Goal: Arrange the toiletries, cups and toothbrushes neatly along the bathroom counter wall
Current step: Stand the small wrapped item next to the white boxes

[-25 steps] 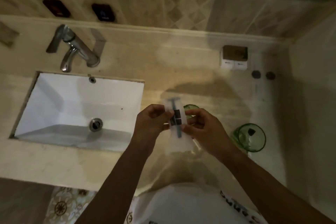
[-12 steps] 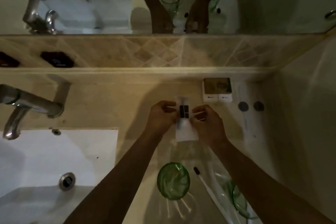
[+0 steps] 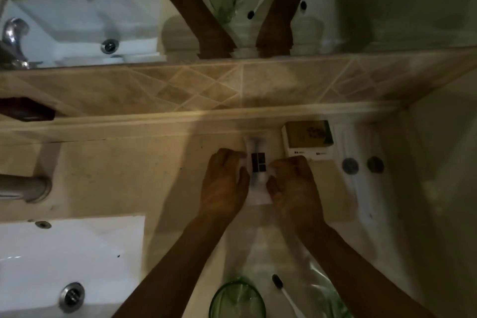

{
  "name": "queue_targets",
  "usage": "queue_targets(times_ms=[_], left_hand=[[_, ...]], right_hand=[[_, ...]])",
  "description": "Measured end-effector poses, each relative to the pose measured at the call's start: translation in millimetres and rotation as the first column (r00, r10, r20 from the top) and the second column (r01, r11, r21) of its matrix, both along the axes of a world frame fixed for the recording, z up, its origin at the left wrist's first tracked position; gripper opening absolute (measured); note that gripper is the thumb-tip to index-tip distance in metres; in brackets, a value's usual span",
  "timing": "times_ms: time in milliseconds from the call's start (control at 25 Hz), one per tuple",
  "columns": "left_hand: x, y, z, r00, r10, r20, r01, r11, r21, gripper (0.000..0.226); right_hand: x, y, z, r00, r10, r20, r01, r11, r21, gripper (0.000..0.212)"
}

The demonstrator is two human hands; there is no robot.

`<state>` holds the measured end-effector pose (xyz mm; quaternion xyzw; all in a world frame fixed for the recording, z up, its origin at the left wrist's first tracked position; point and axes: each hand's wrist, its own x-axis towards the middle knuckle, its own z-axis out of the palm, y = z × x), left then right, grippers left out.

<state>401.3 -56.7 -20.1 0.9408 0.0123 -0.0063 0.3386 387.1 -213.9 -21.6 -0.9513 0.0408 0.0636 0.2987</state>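
A white sachet (image 3: 258, 162) with dark squares and a dark item inside lies on the beige counter (image 3: 116, 175), its far end near the back wall. My left hand (image 3: 224, 186) grips its left edge and my right hand (image 3: 294, 188) grips its right edge. Just right of it sits a white box with a brown top (image 3: 308, 139) against the wall. Two small round caps (image 3: 350, 166) lie further right. Near me stands a green glass cup (image 3: 237, 301). A toothbrush with a dark head (image 3: 282, 292) leans from a second green cup (image 3: 335, 302), mostly hidden under my right forearm.
A white sink basin (image 3: 72, 253) with a metal drain fills the lower left. A chrome tap (image 3: 23, 187) sits at the left edge. A mirror (image 3: 103, 15) runs above the tiled backsplash. A side wall closes the counter on the right.
Both hands carried the sachet away from me, over the cups, down towards the counter by the back wall. The view tilted up and the mirror came into sight.
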Motion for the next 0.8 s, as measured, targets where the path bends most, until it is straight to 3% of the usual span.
queue_targets(times_ms=[80,160,320,800], left_hand=[[-15,9,-11,0.961,-0.237,0.144,0.212,0.962,0.171,0.034],[-21,13,-20,0.945,-0.323,0.053,0.3,0.919,0.257,0.045],[-22,13,-20,0.941,-0.334,-0.052,0.334,0.893,0.302,0.051],[-11,5,-22,0.949,-0.314,-0.023,0.306,0.901,0.309,0.057]], right_hand=[[-8,2,9,0.999,0.045,0.021,-0.044,0.998,-0.044,0.041],[-13,3,8,0.993,0.115,-0.035,-0.118,0.988,-0.1,0.051],[-15,4,3,0.971,0.195,-0.138,-0.217,0.961,-0.172,0.055],[0,4,8,0.975,0.168,-0.143,-0.186,0.975,-0.123,0.056]])
